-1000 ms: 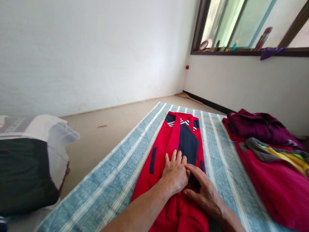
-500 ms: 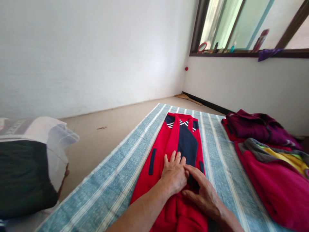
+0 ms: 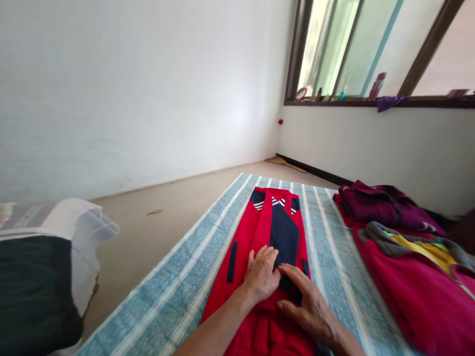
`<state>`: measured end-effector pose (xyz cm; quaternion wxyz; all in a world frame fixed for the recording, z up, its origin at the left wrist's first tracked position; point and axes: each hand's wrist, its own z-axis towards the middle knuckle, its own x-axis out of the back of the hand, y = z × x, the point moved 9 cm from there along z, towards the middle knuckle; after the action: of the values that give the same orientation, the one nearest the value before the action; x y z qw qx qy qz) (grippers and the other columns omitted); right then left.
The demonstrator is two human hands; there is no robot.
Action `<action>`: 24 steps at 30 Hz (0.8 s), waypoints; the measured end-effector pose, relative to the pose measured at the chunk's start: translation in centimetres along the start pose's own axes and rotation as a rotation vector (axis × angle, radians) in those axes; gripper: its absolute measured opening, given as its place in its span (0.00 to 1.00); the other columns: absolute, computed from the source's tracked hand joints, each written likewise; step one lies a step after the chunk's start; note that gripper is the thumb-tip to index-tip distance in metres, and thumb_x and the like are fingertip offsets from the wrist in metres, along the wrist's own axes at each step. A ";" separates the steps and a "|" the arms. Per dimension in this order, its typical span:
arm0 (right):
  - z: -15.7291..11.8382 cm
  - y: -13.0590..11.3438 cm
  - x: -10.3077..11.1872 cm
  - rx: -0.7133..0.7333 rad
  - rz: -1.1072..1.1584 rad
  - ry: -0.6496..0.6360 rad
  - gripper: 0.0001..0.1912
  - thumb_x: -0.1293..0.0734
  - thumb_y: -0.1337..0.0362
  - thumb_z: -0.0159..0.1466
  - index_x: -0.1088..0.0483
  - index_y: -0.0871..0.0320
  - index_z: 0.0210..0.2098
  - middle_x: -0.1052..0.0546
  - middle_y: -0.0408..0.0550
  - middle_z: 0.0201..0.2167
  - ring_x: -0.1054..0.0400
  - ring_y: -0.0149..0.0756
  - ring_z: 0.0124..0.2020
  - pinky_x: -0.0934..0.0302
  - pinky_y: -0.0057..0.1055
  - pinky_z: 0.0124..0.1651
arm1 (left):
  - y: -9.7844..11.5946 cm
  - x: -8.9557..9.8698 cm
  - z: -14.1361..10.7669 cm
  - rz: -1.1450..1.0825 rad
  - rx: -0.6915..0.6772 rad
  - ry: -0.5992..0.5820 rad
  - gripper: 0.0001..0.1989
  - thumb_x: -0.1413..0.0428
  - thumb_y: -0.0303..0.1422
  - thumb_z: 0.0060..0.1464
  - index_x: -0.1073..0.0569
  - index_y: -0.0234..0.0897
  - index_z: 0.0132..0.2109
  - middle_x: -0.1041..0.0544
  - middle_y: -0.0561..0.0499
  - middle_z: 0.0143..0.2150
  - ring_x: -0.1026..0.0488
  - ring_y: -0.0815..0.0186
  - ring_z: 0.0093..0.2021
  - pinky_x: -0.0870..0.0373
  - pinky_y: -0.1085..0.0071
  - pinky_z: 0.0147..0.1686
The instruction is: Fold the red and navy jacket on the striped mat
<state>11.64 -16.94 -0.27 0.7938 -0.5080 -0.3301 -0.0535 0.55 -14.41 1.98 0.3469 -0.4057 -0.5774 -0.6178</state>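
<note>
A red garment with a navy panel [image 3: 243, 269] lies folded lengthwise on a blue-and-white striped sheet [image 3: 208, 257], its striped collar end pointing away from me. My left hand [image 3: 261, 274] rests flat on the red cloth, fingers close together, beside the navy panel. My right hand [image 3: 306, 307] lies on the garment just to the right, its fingertips at the panel's lower end and near my left hand. Neither hand visibly grips the cloth. My forearms hide the garment's near end in part.
Folded maroon and magenta clothes [image 3: 417, 282] lie on the sheet's right side. A black-and-white pillow [image 3: 39, 291] sits left on the tiled floor. A broom [image 3: 285, 164] lies along the far wall, beneath a window sill holding small items.
The whole view has tilted upward, so the scene sits lower in the frame. My left fingers have drawn closer together, and my hands are slightly nearer the garment's middle.
</note>
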 end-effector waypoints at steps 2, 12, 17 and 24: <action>0.4 -1.1 0.5 0.031 -0.021 0.017 0.30 0.31 0.60 0.56 0.37 0.52 0.58 0.33 0.52 0.58 0.41 0.48 0.60 0.44 0.48 0.60 | -0.7 0.7 0.4 -0.119 0.044 0.029 0.24 0.52 0.29 0.53 0.33 0.36 0.58 0.32 0.46 0.61 0.39 0.63 0.62 0.50 0.58 0.64; 4.8 -9.1 -2.3 0.210 -0.306 -0.163 0.13 0.31 0.66 0.56 0.29 0.56 0.42 0.26 0.50 0.45 0.32 0.43 0.46 0.37 0.39 0.50 | -3.8 6.8 1.8 -0.630 0.138 0.191 0.20 0.52 0.34 0.53 0.25 0.30 0.49 0.23 0.46 0.49 0.27 0.62 0.51 0.34 0.70 0.53; 6.9 -9.6 -6.2 0.308 -0.450 -0.245 0.21 0.29 0.48 0.54 0.30 0.58 0.38 0.25 0.50 0.40 0.31 0.45 0.40 0.35 0.43 0.48 | -4.3 7.7 4.9 -0.541 0.111 0.128 0.17 0.50 0.37 0.52 0.22 0.32 0.41 0.20 0.49 0.39 0.25 0.61 0.42 0.31 0.71 0.43; 7.2 -7.1 -14.6 0.544 -0.519 0.011 0.20 0.34 0.51 0.61 0.32 0.54 0.49 0.26 0.55 0.49 0.31 0.51 0.49 0.35 0.49 0.50 | -3.6 6.1 14.3 -0.059 0.138 0.073 0.11 0.49 0.32 0.52 0.24 0.32 0.35 0.22 0.47 0.34 0.25 0.62 0.38 0.33 0.71 0.39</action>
<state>-6.08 -17.93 -1.28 0.8616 -0.1778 -0.4456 -0.1658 -3.82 0.38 5.97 0.3766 -0.3409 -0.6174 -0.6006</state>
